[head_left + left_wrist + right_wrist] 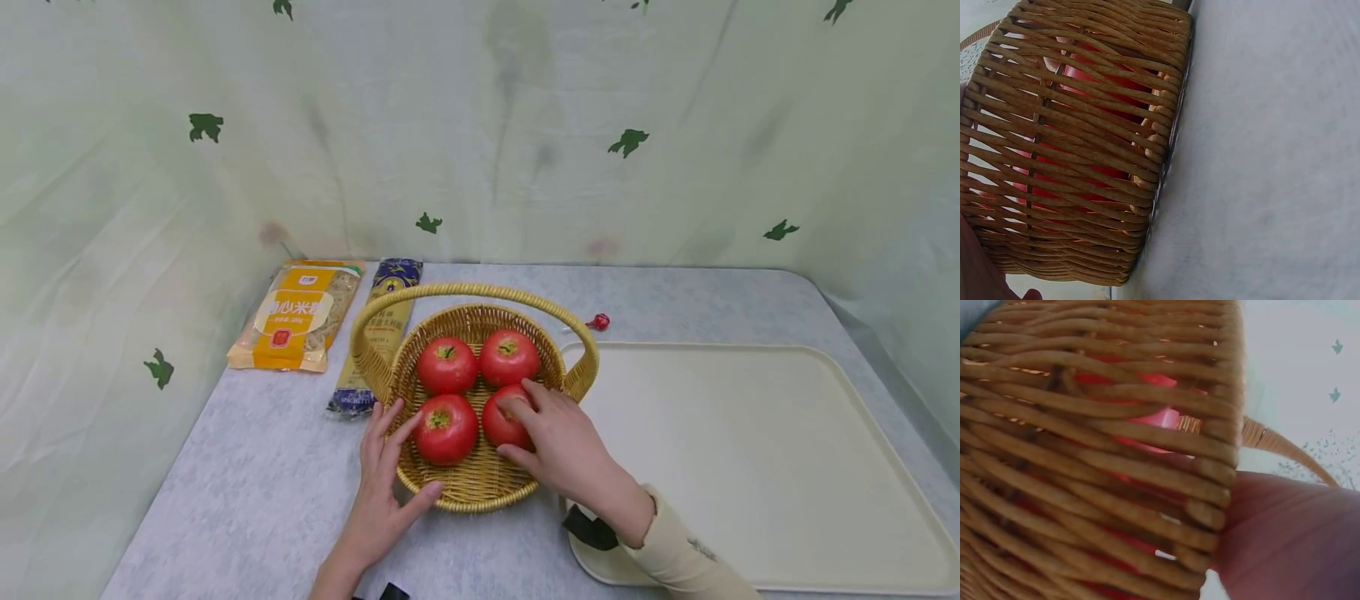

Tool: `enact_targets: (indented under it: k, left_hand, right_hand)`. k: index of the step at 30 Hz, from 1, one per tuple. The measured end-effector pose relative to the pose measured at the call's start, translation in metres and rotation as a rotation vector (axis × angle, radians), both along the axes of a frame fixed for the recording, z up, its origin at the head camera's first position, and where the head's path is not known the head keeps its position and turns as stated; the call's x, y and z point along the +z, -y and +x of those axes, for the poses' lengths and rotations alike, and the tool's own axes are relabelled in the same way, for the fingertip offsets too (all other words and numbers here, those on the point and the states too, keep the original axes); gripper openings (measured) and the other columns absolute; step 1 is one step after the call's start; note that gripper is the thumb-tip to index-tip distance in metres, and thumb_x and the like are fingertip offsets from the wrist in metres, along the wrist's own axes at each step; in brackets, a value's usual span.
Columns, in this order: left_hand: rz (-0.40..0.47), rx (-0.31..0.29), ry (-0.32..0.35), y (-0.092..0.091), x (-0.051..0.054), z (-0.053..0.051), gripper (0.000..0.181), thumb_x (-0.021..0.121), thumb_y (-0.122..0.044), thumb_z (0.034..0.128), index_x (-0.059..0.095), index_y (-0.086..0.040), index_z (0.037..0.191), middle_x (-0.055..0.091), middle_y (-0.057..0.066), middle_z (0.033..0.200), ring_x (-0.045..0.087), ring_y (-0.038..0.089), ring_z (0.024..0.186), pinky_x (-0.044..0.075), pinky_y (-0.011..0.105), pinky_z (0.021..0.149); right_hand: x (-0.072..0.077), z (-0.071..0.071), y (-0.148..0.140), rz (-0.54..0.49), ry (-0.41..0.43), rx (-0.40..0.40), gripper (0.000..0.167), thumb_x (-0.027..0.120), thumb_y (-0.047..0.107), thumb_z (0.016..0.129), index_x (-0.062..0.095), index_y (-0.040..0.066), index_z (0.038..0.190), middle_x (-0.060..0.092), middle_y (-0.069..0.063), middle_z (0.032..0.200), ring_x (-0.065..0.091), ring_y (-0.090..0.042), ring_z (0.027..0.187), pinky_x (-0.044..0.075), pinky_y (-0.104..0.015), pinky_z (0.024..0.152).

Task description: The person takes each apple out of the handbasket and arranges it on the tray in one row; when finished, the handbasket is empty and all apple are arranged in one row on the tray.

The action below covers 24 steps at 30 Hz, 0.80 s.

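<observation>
A yellow wicker basket (480, 492) with a tall arched handle stands on the table and holds several red apples (446, 429). My right hand (570, 446) reaches over the basket's right rim, its fingers and thumb curled round the front right apple (501, 423). At the left front rim my left hand (381, 500) lies with fairly straight, spread fingers, the thumb near the front edge. The left wrist view shows the woven side (1072, 144) close up, with red showing through the gaps. In the right wrist view the weave (1097, 462) hides most of the fingers.
Left of the basket lies an orange food packet (296, 317), and a blue and gold packet (352, 387) lies partly behind it. A large cream tray (750, 467) takes up the right side. A small red wrapped item (598, 322) sits behind the tray. Leaf-patterned cloth (525, 167) hangs behind.
</observation>
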<state>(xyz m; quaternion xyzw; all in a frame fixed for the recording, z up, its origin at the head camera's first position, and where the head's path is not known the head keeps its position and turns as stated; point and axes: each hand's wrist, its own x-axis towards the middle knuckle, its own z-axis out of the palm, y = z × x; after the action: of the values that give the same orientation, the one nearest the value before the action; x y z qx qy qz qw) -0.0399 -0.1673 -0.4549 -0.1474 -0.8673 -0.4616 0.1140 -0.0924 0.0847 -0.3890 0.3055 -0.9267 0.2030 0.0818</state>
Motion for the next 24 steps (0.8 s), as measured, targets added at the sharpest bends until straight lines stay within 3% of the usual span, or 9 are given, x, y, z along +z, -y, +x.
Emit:
enact_targets:
  k: [8,14,24]
  left_hand:
    - [0.018,-0.001,0.031,-0.001,0.004,0.001,0.079,0.076,-0.017,0.0777,0.037,-0.022,0.146,0.009,-0.002,0.155,-0.01,0.025,0.141,0.007,0.071,0.098]
    - [0.021,-0.009,0.018,0.0,0.002,0.001,0.077,0.075,-0.016,0.0778,0.038,-0.021,0.145,0.009,0.0,0.155,-0.011,0.027,0.141,0.007,0.072,0.098]
    - [0.017,-0.014,0.023,0.0,0.002,0.001,0.077,0.075,-0.017,0.0781,0.037,-0.022,0.146,0.009,0.0,0.155,-0.011,0.026,0.141,0.008,0.072,0.097]
  right_hand:
    - [0.001,-0.004,0.007,0.082,-0.013,-0.027,0.055,0.081,0.038,0.074,0.059,0.016,0.119,0.056,-0.02,0.107,0.059,-0.032,0.084,0.048,-0.045,0.075]
    - [0.002,-0.007,0.009,0.108,-0.036,-0.041,0.054,0.079,0.042,0.074,0.056,0.017,0.115,0.055,-0.013,0.089,0.059,-0.027,0.073,0.048,-0.039,0.062]
    - [-0.003,-0.012,0.015,0.156,-0.084,-0.065,0.06,0.074,0.055,0.074,0.053,0.014,0.112,0.054,-0.012,0.079,0.054,-0.024,0.07,0.043,-0.034,0.055]
